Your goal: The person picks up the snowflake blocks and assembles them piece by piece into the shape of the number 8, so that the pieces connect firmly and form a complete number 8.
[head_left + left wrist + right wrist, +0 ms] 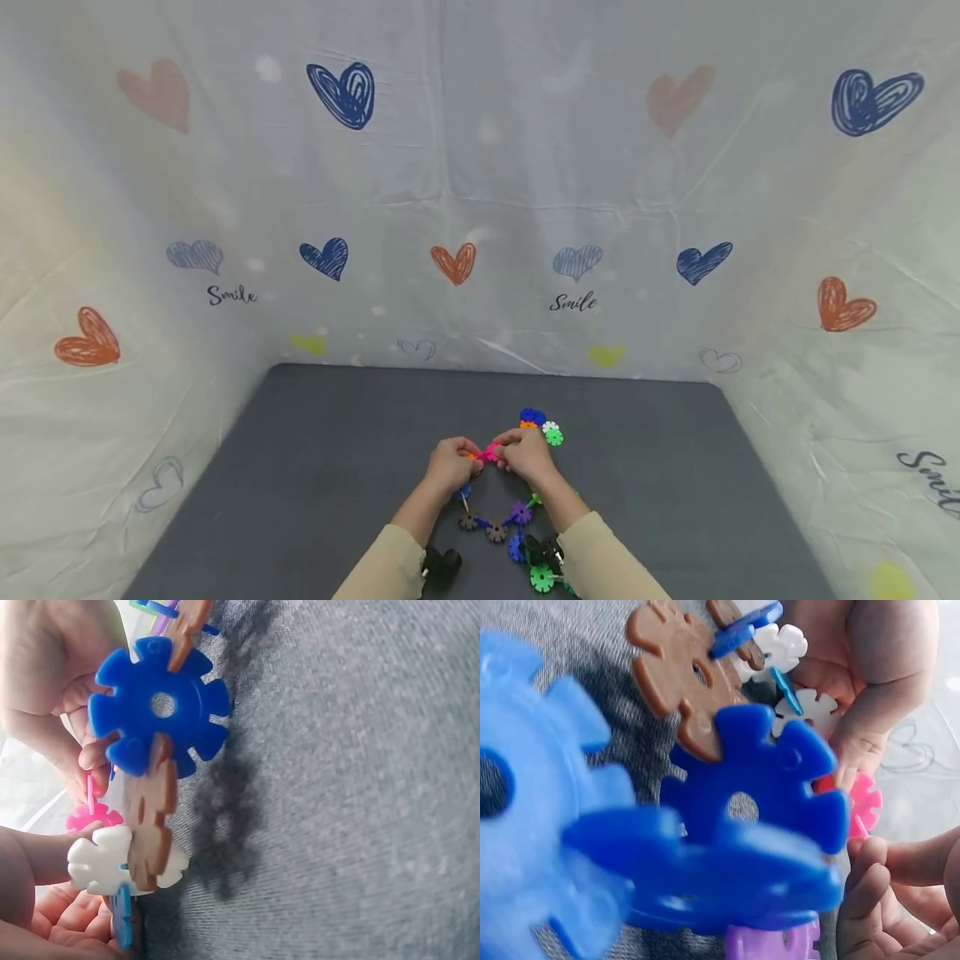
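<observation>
In the head view my left hand and right hand meet above the table, fingertips close together. Bright pink notched plastic discs sit between them. The left wrist view has my left hand low, pinching one pink disc, while the right hand pinches another above it. These discs touch or nearly touch; whether they interlock I cannot tell. From the hands hangs a linked chain with white, brown and blue discs. An orange disc shows at the left fingertips.
Beyond my right hand lie several discs, among them white and green. Toward me the chain carries brown and purple discs, with another green disc nearer. A printed curtain surrounds the dark table.
</observation>
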Motion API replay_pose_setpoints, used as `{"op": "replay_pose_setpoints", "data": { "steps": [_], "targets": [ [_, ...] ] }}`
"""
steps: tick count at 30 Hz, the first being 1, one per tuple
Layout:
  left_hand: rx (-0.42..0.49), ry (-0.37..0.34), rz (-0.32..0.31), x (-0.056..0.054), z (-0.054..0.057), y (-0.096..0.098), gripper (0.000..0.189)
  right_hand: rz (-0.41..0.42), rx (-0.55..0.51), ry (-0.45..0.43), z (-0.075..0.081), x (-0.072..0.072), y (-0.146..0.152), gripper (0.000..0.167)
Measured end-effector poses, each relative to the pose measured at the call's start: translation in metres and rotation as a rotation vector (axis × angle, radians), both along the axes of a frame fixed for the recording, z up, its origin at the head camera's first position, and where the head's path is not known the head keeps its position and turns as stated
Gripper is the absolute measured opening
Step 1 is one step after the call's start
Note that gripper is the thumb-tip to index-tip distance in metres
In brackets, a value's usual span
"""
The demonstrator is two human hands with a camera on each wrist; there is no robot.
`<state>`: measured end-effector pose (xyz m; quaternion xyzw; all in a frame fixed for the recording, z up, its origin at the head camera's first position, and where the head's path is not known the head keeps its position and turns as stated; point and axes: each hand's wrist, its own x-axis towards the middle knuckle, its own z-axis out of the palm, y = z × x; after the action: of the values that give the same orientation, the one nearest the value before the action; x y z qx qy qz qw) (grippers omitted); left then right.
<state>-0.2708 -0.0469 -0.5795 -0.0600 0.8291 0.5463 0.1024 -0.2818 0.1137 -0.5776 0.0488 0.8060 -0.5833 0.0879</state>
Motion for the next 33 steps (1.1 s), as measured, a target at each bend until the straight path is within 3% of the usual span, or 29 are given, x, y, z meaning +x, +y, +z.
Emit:
{"op": "replay_pose_setpoints", "data": {
  "steps": [5, 11, 15, 20, 24, 28, 33],
  "targets": [
    [0.036, -0.002, -0.03, 0.001, 0.0, -0.001, 0.013, 0.053, 0.054, -0.015, 0.002, 0.001, 0.003, 0.015],
    [0.063, -0.029, -0.106, -0.002, 0.005, -0.004, 0.029, 0.139, 0.121, -0.001, 0.007, -0.004, 0.017, 0.035],
    [0.01, -0.045, -0.103, -0.004, 0.007, -0.004, 0.032, 0.09, 0.185, 0.016, 0.015, -0.01, 0.032, 0.037],
    [-0.063, -0.064, -0.108, -0.004, 0.007, -0.004, 0.03, -0.042, 0.396, 0.011, 0.02, -0.017, 0.056, 0.031],
    [-0.078, -0.048, -0.092, -0.009, 0.014, -0.004, 0.027, -0.126, 0.535, 0.034, 0.025, -0.028, 0.072, 0.034],
    [-0.079, -0.051, -0.077, -0.014, 0.019, -0.003, 0.027, -0.118, 0.572, 0.003, 0.022, -0.034, 0.082, 0.042],
    [-0.088, -0.084, -0.064, -0.013, 0.018, -0.001, 0.021, -0.097, 0.561, -0.044, 0.01, -0.031, 0.086, 0.039]
  ]
}}
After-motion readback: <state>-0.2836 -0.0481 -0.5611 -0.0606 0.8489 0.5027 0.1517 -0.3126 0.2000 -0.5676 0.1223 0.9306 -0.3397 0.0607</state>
